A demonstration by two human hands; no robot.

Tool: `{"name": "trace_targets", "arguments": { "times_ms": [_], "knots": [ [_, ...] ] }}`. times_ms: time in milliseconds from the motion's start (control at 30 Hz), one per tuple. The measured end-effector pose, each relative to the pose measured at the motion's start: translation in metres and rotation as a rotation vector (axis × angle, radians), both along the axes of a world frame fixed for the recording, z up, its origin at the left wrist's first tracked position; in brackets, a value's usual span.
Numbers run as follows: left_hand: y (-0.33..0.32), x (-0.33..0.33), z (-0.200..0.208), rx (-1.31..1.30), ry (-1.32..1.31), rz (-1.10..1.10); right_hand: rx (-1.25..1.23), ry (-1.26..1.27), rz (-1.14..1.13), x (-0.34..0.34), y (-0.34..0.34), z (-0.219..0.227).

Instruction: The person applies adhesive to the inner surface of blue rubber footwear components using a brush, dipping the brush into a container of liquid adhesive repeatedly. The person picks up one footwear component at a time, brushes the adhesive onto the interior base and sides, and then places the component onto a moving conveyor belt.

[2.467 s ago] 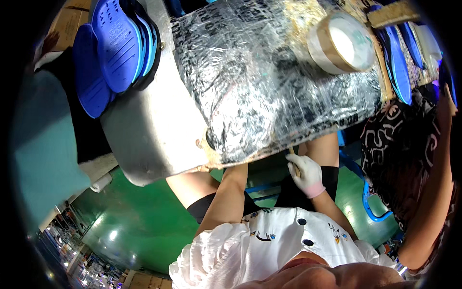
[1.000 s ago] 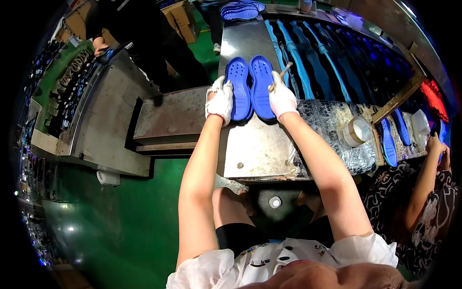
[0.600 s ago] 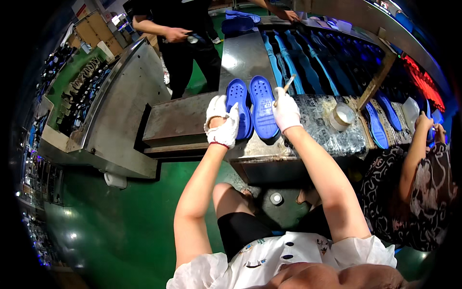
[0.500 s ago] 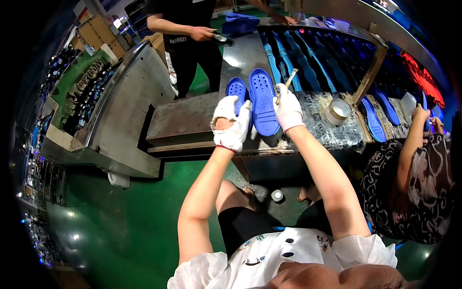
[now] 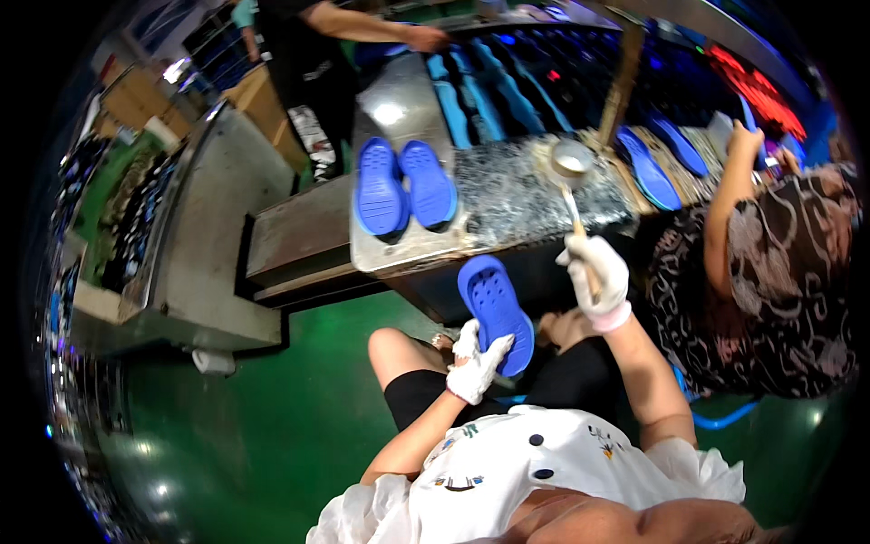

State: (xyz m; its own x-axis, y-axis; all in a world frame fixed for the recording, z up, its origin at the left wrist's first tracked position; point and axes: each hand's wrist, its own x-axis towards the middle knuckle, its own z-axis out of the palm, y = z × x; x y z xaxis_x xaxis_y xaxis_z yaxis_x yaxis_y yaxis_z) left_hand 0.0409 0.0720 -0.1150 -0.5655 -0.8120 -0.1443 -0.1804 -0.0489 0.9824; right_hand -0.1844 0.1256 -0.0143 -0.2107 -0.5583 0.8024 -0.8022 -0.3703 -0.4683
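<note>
My left hand [image 5: 476,364], in a white glove, grips a blue shoe sole [image 5: 490,297] with holes toward its far end, held over my lap in front of the bench edge. A thin-handled brush [image 5: 575,213] is in my gloved right hand [image 5: 600,279], its fingers closed round the handle. The brush's far end points to a round metal cup [image 5: 572,161] and looks to be at its rim; blur hides whether it dips in. On the metal end of the bench [image 5: 373,256], two more blue soles [image 5: 381,189] lie side by side, left of my right hand.
Blue strips [image 5: 494,86] lie in rows on a dark surface beyond the bench. A wooden post [image 5: 623,86] rises behind the cup. At right a person in a patterned top [image 5: 752,245] works beside more blue soles [image 5: 648,168]. Another person [image 5: 304,63] reaches across at far left.
My left hand has drawn one sole off the bench toward my lap. My right hand has moved right with the brush, now toward the cup. Two soles lie on the bench's metal end.
</note>
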Motion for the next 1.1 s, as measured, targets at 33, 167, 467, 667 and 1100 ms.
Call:
{"name": "trace_targets", "arguments": {
  "times_ms": [33, 167, 467, 667, 1100],
  "knots": [
    [0.006, 0.005, -0.02, -0.064, -0.068, -0.055, -0.017, -0.072, -0.031, -0.012, 0.005, 0.002],
    [0.019, 0.011, -0.066, 0.026, -0.095, -0.217, -0.211, -0.372, -0.219, -0.064, -0.021, 0.018],
    [-0.001, -0.001, -0.054, 0.106, -0.402, -0.344, 0.262, -0.075, -0.691, -0.148, -0.088, 0.033],
    [-0.011, -0.002, -0.08, 0.114, -0.391, -0.309, 0.37, -0.067, -0.689, -0.162, -0.111, 0.02],
    [-0.011, 0.004, -0.071, 0.059, -0.314, -0.348, 0.178, -0.05, -0.566, -0.133, -0.092, 0.038]
  ]
}}
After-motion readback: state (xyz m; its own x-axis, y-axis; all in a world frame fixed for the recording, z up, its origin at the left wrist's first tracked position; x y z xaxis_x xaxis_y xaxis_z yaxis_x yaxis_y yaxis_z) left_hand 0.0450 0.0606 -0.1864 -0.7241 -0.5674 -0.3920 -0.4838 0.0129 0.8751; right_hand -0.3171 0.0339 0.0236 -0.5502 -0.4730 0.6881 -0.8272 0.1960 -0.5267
